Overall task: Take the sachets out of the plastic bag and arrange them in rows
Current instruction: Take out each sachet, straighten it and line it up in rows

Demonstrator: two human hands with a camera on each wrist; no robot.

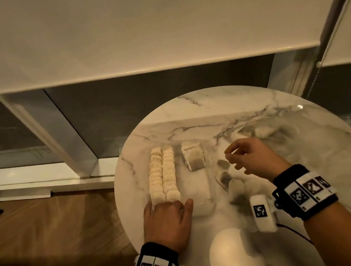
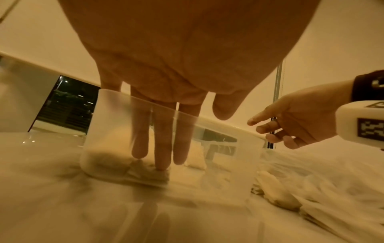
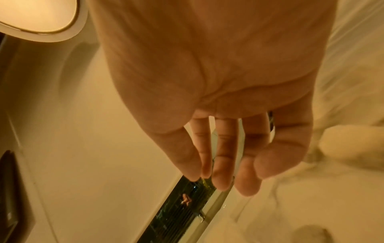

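Two long rows of pale sachets [image 1: 163, 174] lie in a clear plastic container [image 1: 200, 189] on the round marble table [image 1: 317, 178]. A short third row [image 1: 193, 156] sits beside them at the far end. My left hand [image 1: 167, 203] reaches into the container [image 2: 228, 156], its straight fingertips [image 2: 162, 166] pressing on the nearest sachets [image 2: 145, 172]. To the right, my right hand [image 1: 232, 158] hovers above the table with loosely bent fingers [image 3: 222, 177] and holds nothing. Under and beyond it lies the crumpled clear plastic bag [image 1: 244, 188] with loose sachets [image 1: 222, 164] inside.
The table's rim runs close to my left wrist, with wooden floor [image 1: 47, 235] below it. A window frame [image 1: 75, 149] and a lowered roller blind [image 1: 130, 36] stand behind the table. A bright lamp reflection [image 1: 232, 258] shows on the near tabletop.
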